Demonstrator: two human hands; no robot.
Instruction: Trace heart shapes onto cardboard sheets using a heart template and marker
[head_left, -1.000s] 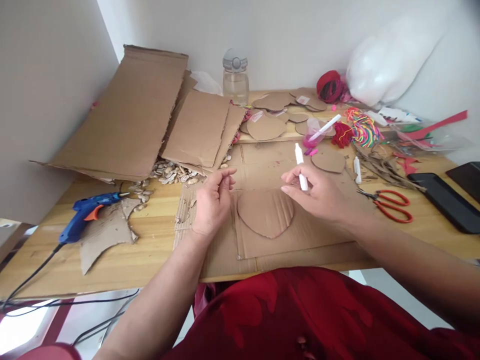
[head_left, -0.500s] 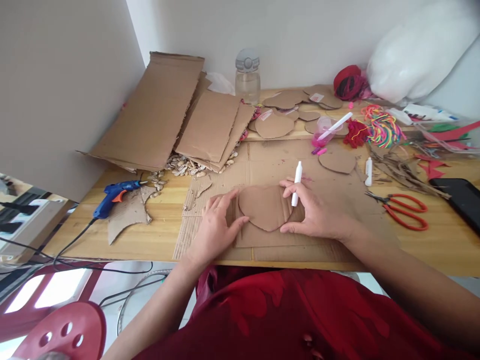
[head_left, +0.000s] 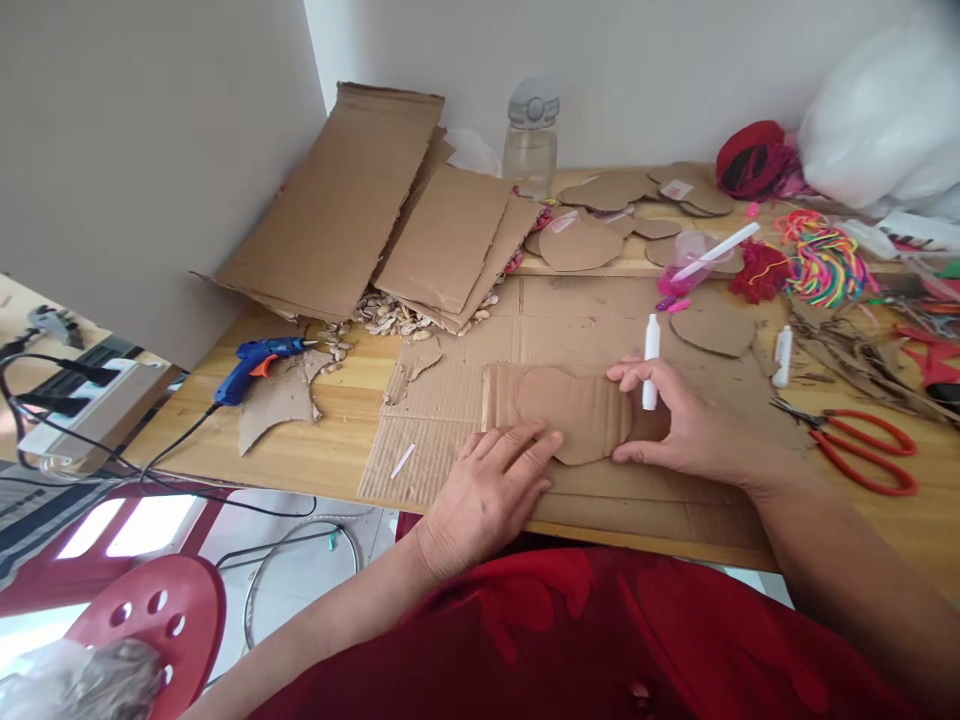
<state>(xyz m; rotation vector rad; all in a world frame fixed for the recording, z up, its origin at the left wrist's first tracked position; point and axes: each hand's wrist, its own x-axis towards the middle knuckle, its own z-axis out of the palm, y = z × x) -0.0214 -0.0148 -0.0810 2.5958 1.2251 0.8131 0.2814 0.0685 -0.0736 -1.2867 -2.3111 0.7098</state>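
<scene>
A heart-shaped cardboard cutout [head_left: 577, 410] lies on a flat cardboard sheet [head_left: 465, 400] at the table's near edge. My left hand [head_left: 495, 490] rests flat on the sheet, fingers stretched out, with the fingertips on the cutout's lower left edge. My right hand [head_left: 690, 425] grips a white pen [head_left: 649, 362] upright between its fingers, and its thumb and fingertips touch the cutout's right edge.
Red scissors [head_left: 855, 450] lie right of my right hand. A blue glue gun [head_left: 259, 360] with its cord lies at the left. Folded cardboard [head_left: 360, 200], a water bottle [head_left: 530, 140], more cutouts [head_left: 577, 245], coloured yarn [head_left: 821, 265] and seed shells [head_left: 390, 318] fill the back. A red stool [head_left: 142, 630] stands below.
My left hand came down from the air onto the sheet and slid to the cutout's lower left. My right hand with the pen lowered onto the cutout's right edge. The view swung left.
</scene>
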